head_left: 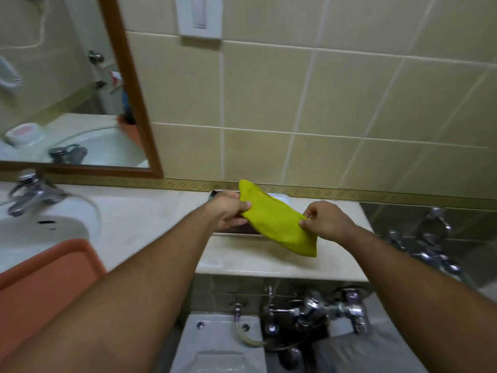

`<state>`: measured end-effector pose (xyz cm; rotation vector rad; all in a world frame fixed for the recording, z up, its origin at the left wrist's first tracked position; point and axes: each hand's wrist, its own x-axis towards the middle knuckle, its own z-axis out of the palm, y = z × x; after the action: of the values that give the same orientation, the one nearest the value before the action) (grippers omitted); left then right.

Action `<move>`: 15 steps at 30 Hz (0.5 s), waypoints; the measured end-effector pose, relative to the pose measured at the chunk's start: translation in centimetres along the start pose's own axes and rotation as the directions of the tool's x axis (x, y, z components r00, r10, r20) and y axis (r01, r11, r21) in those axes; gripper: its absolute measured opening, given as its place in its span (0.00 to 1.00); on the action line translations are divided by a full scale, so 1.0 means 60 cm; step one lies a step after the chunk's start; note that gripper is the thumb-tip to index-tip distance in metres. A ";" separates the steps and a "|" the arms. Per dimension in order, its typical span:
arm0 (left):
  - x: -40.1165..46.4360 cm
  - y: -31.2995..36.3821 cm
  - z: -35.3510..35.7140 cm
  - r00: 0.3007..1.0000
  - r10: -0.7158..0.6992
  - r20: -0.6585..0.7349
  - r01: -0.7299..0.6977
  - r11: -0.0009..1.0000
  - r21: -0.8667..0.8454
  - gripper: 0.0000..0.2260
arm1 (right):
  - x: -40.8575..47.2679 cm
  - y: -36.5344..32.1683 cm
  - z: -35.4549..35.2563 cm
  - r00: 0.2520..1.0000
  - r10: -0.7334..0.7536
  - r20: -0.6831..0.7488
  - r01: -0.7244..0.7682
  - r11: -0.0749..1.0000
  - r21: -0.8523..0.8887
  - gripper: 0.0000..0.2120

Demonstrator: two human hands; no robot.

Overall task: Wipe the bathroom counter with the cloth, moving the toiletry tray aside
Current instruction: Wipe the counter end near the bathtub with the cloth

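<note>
A yellow-green cloth [274,219] is stretched between both hands above the beige counter [166,227]. My left hand [228,211] pinches its upper left end. My right hand [326,222] pinches its lower right edge. Under the cloth and my left hand lies a dark flat tray [236,232] with a pale rim, against the back wall; most of it is hidden. An orange plastic tray [45,275] rests on the counter's front left, beside the sink.
A white sink [40,230] with a chrome tap [29,195] sits at left under a wood-framed mirror [67,90]. Below the counter edge are a toilet's chrome flush valve [312,310] and its white top [220,343]. Chrome bath taps [430,238] stand at right.
</note>
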<state>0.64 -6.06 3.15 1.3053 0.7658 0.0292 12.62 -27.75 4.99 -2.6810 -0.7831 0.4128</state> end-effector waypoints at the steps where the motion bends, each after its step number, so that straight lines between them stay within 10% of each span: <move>1: 0.011 0.006 0.048 0.999 0.018 0.036 -0.018 1.000 -0.001 0.08 | 0.001 0.037 -0.022 0.999 0.040 -0.033 -0.040 0.999 0.000 0.07; 9: 0.149 -0.031 0.350 0.988 0.146 0.042 -0.151 0.973 0.175 0.17 | 0.045 0.337 -0.107 0.970 0.176 -0.169 -0.181 0.983 -0.017 0.13; 12: 0.155 -0.098 0.355 0.935 0.348 -0.069 -0.237 0.758 0.608 0.19 | 0.064 0.399 -0.061 0.971 0.221 0.087 -0.183 0.930 -0.319 0.21; 15: 0.144 -0.166 0.335 0.880 0.467 0.092 -0.301 0.398 0.867 0.22 | 0.084 0.411 -0.021 0.991 0.127 0.038 -0.089 0.851 -0.517 0.26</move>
<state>13.76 -22.45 -8.59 2.5055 0.5885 0.1480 28.66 -44.96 -4.08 -3.2405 -0.8650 0.3663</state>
